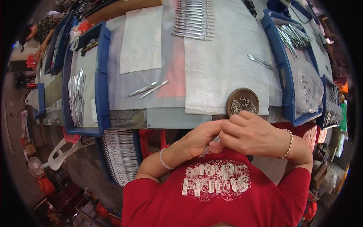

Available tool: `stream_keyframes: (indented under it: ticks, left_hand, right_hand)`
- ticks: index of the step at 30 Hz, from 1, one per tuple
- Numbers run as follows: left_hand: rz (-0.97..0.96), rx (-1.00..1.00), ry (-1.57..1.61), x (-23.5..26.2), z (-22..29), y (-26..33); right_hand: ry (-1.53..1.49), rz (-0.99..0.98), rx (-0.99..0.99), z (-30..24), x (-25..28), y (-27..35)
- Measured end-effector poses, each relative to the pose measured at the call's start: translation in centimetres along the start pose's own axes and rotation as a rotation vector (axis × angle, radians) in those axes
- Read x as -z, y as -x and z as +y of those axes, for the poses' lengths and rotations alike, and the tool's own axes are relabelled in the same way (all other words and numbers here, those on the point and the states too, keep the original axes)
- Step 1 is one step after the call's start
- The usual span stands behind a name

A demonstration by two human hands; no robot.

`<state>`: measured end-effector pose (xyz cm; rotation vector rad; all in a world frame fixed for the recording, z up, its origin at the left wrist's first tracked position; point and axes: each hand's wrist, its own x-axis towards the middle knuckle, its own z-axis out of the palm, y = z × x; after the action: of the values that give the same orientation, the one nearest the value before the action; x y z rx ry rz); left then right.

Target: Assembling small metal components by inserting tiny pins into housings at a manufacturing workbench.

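My left hand [202,137] is closed around a slim silver metal piece [205,151], whose end sticks out below the fingers, close to my chest. My right hand [245,133] meets it with bent, pressed-together fingers; whatever lies in its fingertips is hidden. Just beyond the right hand, a round brown bowl [230,99] holds many small metal parts [242,105]. Two silver metal pieces, one thicker [143,89] and one thinner [154,89], lie on the table to the left. Two thin rods [260,61] rest on the white sheet to the right.
A row of several slim metal rods [194,23] lies at the far middle of the covered table. Blue trays with metal pieces flank it at left [103,81] and right [281,72]. Below the left tray, another blue tray holds stacked silver pieces [120,157]. A person stands far left.
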<state>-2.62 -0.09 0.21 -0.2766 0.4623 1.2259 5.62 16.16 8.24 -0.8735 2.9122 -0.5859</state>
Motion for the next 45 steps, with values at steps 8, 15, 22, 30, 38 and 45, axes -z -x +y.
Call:
stream_keyframes:
  ticks: [8, 15, 22, 30, 38, 45]
  left_hand:
    - [0.405, -1.064, -0.374, 1.7, 6.3, 6.1]
    - [0.936, -1.345, -1.069, 5.9, 7.6, 10.9]
    - [1.165, -1.243, -1.792, 8.3, 8.5, 9.9]
    - [1.173, -1.086, -2.087, 8.7, 10.5, 8.7]
    - [1.024, -1.034, -2.022, 8.5, 12.1, 9.9]
    - [0.913, -1.384, -1.085, 1.8, 6.2, 9.4]
  right_hand:
    - [-0.020, 0.174, -0.234, 9.3, 1.9, -4.1]
    - [0.008, 0.399, -0.486, 18.5, -4.3, -10.1]
    - [0.053, 0.412, -0.562, 19.0, -5.5, -10.3]
    - [-0.085, 0.533, -0.537, 11.4, -2.5, -7.3]
    - [-0.261, 0.398, -0.562, 1.7, -3.6, -1.6]
    - [-0.884, 0.392, -0.555, -1.5, -6.4, 0.1]
